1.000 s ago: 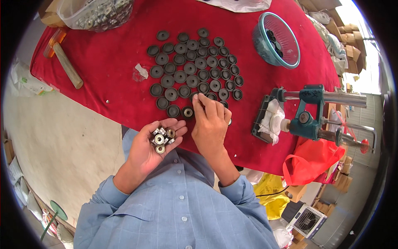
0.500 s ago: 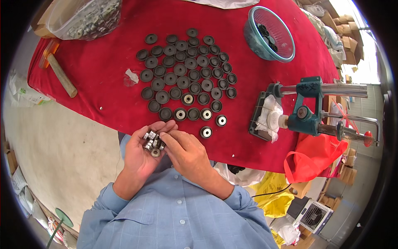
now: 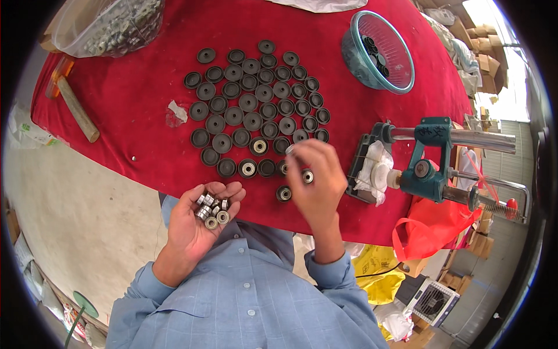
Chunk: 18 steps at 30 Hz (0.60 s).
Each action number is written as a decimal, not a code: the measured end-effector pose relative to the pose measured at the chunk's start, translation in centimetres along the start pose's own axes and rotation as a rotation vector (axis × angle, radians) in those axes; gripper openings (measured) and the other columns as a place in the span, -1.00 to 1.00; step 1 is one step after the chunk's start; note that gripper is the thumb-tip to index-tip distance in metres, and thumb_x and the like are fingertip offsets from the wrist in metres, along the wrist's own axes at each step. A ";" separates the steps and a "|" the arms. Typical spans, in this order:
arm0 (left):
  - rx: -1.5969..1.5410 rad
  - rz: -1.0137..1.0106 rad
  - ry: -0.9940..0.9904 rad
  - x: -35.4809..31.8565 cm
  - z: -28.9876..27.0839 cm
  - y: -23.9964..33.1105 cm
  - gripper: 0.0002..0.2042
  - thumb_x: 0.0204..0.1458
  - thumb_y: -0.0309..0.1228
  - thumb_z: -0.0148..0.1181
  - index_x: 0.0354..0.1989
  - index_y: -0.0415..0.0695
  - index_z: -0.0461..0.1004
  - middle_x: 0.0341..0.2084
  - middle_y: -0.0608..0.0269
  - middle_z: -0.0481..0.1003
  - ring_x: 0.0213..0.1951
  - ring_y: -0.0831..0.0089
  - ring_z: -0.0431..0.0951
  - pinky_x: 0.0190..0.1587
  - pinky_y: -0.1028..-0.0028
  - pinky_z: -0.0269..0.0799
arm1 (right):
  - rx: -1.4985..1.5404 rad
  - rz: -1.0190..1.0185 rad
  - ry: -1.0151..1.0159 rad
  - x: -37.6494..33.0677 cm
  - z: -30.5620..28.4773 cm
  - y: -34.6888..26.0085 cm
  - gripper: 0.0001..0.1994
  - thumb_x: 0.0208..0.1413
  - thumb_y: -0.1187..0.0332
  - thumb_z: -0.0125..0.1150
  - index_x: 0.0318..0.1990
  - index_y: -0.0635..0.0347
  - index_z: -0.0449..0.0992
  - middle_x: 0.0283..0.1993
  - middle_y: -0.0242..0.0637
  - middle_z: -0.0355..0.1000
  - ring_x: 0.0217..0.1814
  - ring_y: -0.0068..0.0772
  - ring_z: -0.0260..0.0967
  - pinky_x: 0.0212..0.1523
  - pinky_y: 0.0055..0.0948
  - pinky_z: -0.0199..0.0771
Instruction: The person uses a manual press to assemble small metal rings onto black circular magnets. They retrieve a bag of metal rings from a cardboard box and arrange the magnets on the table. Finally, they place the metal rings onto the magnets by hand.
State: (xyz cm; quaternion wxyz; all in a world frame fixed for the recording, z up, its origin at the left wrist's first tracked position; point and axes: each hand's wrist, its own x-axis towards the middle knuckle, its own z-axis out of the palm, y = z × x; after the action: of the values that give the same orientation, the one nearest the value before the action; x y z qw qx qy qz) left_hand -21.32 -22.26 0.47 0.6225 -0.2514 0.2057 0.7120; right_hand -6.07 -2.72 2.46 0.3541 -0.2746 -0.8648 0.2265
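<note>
My left hand is cupped palm up at the near edge of the table, with several small steel ball bearings heaped in it. Over the near right part of a spread of round black plastic wheels, my right hand pinches one bearing between its fingertips. Several wheels of the nearest rows have a shiny bearing in their centre, such as this wheel. The right hand partly covers a few of them. Most other wheels lie flat without a bearing.
Right of the wheels stands a green hand press with a cloth-wrapped part. A blue-green basket holds more black pieces. Far left are a clear tub of metal parts and a wooden stick. A red bag hangs at the right edge.
My right hand has left the left palm and moved forward and right over the wheels, carrying one bearing. The left hand stays cupped under the others, its fingers now more spread.
</note>
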 end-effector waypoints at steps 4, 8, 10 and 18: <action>-0.064 -0.057 0.037 -0.1 0.6 0.2 -0.64 0.42 -0.30 -0.09 -0.04 -0.40 0.53 0.13 -0.30 0.53 0.31 -0.15 0.46 0.26 0.03 0.58 | -0.126 0.091 0.059 -0.2 0.8 4.2 -0.77 0.06 0.61 0.42 -0.12 0.26 0.59 -0.10 -0.16 0.54 -0.16 -0.15 0.60 -0.30 -0.31 0.66; -0.052 -0.065 0.032 -0.1 0.6 0.3 -0.64 0.43 -0.30 -0.10 -0.04 -0.38 0.53 0.12 -0.30 0.53 0.31 -0.14 0.46 0.26 0.03 0.58 | -0.168 0.080 0.057 -0.3 1.6 4.5 -0.79 0.06 0.61 0.43 -0.14 0.27 0.61 -0.10 -0.17 0.55 -0.14 -0.16 0.58 -0.20 -0.28 0.65; -0.025 -0.058 0.045 0.0 0.7 0.3 -0.65 0.42 -0.30 -0.08 -0.07 -0.37 0.54 0.10 -0.28 0.55 0.30 -0.13 0.48 0.24 0.04 0.60 | -0.209 0.039 0.045 -0.4 1.8 4.5 -0.81 0.06 0.60 0.42 -0.15 0.28 0.63 -0.10 -0.19 0.55 -0.12 -0.16 0.56 -0.14 -0.26 0.63; 0.003 -0.062 0.026 0.1 0.3 0.3 -0.62 0.43 -0.26 -0.10 -0.05 -0.36 0.54 0.13 -0.26 0.54 0.31 -0.12 0.47 0.24 0.06 0.60 | -0.351 -0.032 -0.099 -1.0 0.5 2.7 -0.66 0.03 0.68 0.29 0.02 0.43 0.64 0.03 -0.12 0.52 -0.03 -0.08 0.52 -0.01 -0.21 0.59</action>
State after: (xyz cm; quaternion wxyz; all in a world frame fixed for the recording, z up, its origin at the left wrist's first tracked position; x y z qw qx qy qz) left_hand -21.61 -22.07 0.66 0.6420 -0.2659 0.2070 0.6888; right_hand -5.05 -1.41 0.05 0.2614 -0.3067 -0.9117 0.0795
